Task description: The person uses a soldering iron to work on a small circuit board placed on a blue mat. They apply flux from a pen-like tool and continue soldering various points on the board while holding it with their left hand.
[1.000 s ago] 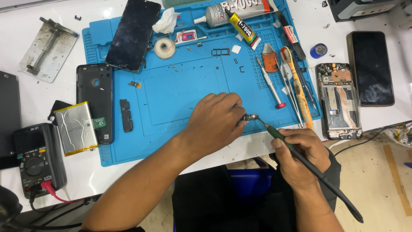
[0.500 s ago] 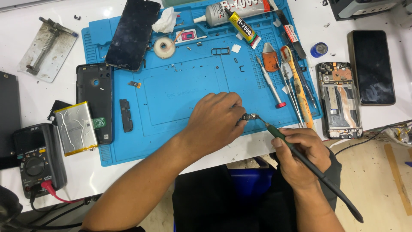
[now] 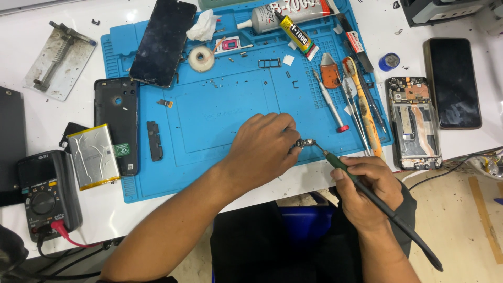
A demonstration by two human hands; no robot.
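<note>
- A black multimeter (image 3: pixel 44 196) with a round dial is sitting at about 8 o'clock on the white surface (image 3: pixel 73 112), a red lead plugging into its lower end.
- A silver, wrinkled foil battery (image 3: pixel 94 156) with a small green label is lying just beside it, leaning against a black phone back cover (image 3: pixel 116 123).
- A worn metal clamp plate (image 3: pixel 60 60) is resting at 10 o'clock, well apart from the hands.
- A blue silicone mat (image 3: pixel 220 105) with moulded compartments is covering the middle of the surface; a dark phone screen (image 3: pixel 162 39) is lying tilted across its 11 o'clock corner, near a roll of pale tape (image 3: pixel 201 57).
- At 12 o'clock a grey glue tube (image 3: pixel 293 10) and a smaller yellow-and-black tube (image 3: pixel 296 35) are lying on the mat.
- The left hand (image 3: pixel 262 149) is reaching in from 7 o'clock, palm down, its grip closing in a pinch on a small circuit board (image 3: pixel 305 142) at the mat's near edge, right of centre.
- The right hand (image 3: pixel 367 188) is coming up from 5 o'clock, its grip wrapping around a dark green soldering iron (image 3: pixel 382 209), the tip touching the small circuit board.
- Tweezers and a red-capped screwdriver (image 3: pixel 329 99) are lying at 2 o'clock, beside an opened phone frame (image 3: pixel 414 123) and a black phone (image 3: pixel 453 81).
</note>
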